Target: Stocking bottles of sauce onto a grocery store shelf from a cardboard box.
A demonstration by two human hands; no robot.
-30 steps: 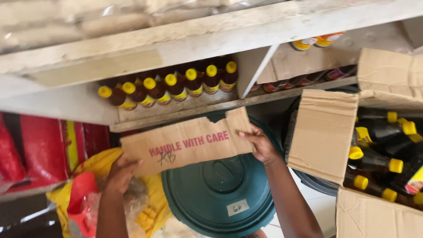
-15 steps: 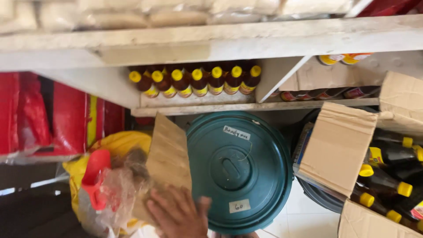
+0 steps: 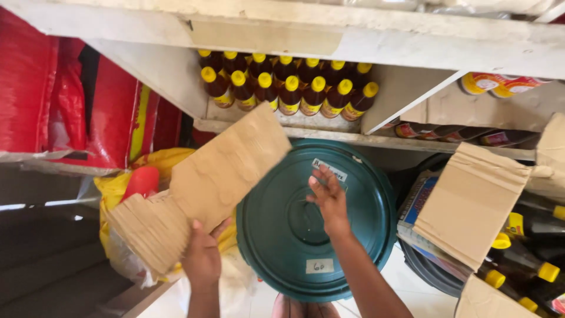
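My left hand (image 3: 203, 257) grips a long piece of brown cardboard (image 3: 200, 188) by its lower edge; the piece is bent and slants up to the right toward the shelf. My right hand (image 3: 329, 200) is free, fingers spread, hovering over or resting on the round dark green lid (image 3: 288, 247) of a bucket below the shelf. The lid carries two small white labels.
Dark bottles with yellow caps (image 3: 288, 85) fill a white shelf (image 3: 353, 47) compartment above. An open cardboard box (image 3: 471, 203) with more yellow-capped bottles (image 3: 529, 265) sits at right. Red sacks (image 3: 35, 88) and a yellow bag (image 3: 159, 162) with plastic-wrapped goods lie at left.
The cardboard went from held flat by both hands in front of the shelf to the left side. My right hand let go and now spreads over the green lid.
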